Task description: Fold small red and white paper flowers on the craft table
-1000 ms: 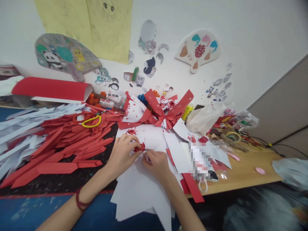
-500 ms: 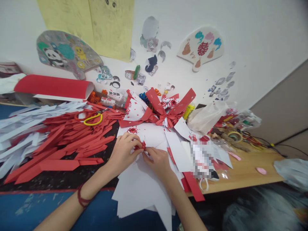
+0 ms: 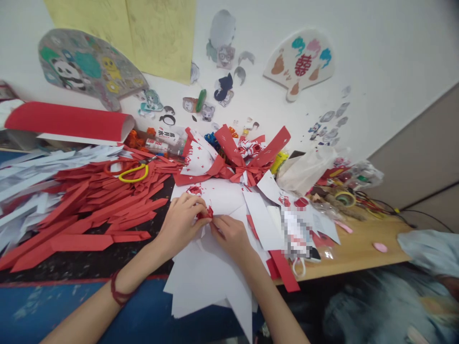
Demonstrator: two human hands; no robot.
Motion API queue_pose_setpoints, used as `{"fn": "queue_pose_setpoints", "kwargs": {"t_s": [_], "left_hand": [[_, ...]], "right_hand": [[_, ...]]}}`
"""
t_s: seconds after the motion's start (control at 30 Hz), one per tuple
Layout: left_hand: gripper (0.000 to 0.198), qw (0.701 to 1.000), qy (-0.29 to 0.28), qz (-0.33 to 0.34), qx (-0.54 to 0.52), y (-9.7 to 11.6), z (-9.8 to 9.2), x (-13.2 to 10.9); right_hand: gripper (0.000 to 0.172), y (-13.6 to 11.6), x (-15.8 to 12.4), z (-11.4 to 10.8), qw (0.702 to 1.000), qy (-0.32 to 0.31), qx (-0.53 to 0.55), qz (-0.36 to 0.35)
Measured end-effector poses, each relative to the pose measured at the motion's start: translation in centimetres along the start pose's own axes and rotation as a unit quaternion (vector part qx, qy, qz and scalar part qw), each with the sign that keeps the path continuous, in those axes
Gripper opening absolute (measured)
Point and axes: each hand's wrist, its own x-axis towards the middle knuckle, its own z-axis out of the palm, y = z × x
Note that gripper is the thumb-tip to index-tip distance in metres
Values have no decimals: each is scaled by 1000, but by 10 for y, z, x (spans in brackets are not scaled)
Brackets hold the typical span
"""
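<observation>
My left hand (image 3: 181,223) and my right hand (image 3: 231,234) meet over a pile of white paper sheets (image 3: 211,282) at the table's front. Both pinch a small crumpled red paper piece (image 3: 207,213) between their fingertips. The fingers of both hands are curled closed around it. A red band sits on my left wrist (image 3: 118,291).
A heap of red paper strips (image 3: 107,200) and white strips (image 3: 25,191) lies to the left, with yellow-handled scissors (image 3: 132,173) on it. Red paper bows (image 3: 236,162) stand behind the hands. A plastic bag (image 3: 304,172), tape rolls (image 3: 344,198) and clutter lie at right.
My right hand has moved closer to the left, and both now pinch the red piece together. The view has shifted slightly down and left.
</observation>
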Motion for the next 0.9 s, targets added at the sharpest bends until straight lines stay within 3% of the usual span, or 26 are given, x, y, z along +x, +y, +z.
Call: {"fn": "queue_pose_setpoints", "kwargs": {"t_s": [0.5, 0.77, 0.9], "left_hand": [[15, 1000, -9, 13, 11, -3, 8, -3], [9, 998, 6, 35, -46, -6, -2, 2], [4, 998, 10, 61, -13, -7, -8, 3]], "right_hand": [[32, -1, -2, -1, 1000, 4, -31, 4], [25, 0, -3, 0, 999, 39, 24, 19], [21, 0, -3, 0, 997, 55, 42, 28]]}}
